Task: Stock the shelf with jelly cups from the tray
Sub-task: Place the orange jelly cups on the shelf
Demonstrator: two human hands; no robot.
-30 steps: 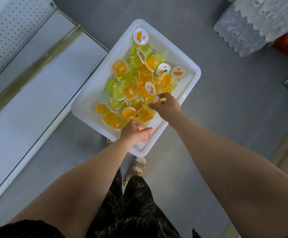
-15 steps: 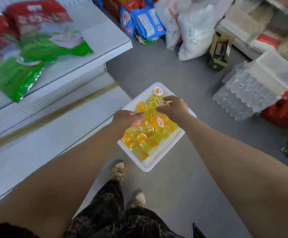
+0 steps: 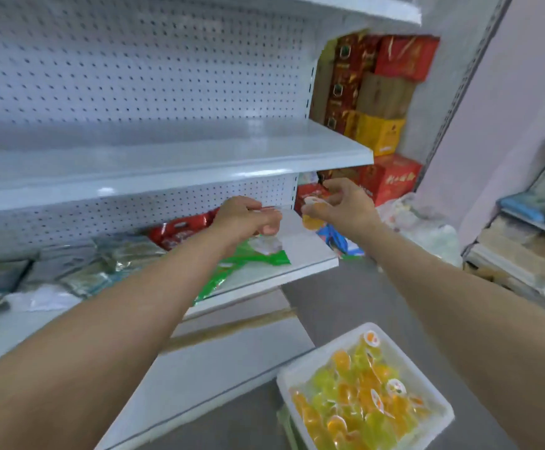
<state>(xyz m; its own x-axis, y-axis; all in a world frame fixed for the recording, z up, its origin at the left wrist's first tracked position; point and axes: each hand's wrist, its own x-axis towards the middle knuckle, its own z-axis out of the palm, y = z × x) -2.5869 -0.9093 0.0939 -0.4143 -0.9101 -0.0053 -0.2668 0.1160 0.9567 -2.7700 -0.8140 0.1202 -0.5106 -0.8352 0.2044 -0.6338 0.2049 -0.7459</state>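
A white tray [image 3: 300, 373] lies on the floor at the lower right, heaped with several orange and green jelly cups [image 3: 362, 404]. My right hand [image 3: 346, 204] is raised beside the right end of the second shelf [image 3: 307, 251] and grips an orange jelly cup [image 3: 311, 217] by its lid rim. My left hand [image 3: 248, 219] hovers over that same shelf end, fingers curled around a pale jelly cup that is mostly hidden in the fist. Above both hands runs a bare white shelf [image 3: 167, 160] with a pegboard back.
Red, green and silver snack bags [image 3: 180, 233] lie along the second shelf to the left. Red and yellow cartons [image 3: 381, 92] are stacked behind the shelf end. White sacks [image 3: 423, 228] and another rack [image 3: 524, 241] stand at the right. The bottom shelf [image 3: 219, 362] sits beside the tray.
Both hands have risen from the tray to the second shelf's right end, each carrying a jelly cup. My view swung up from the floor to the shelving.
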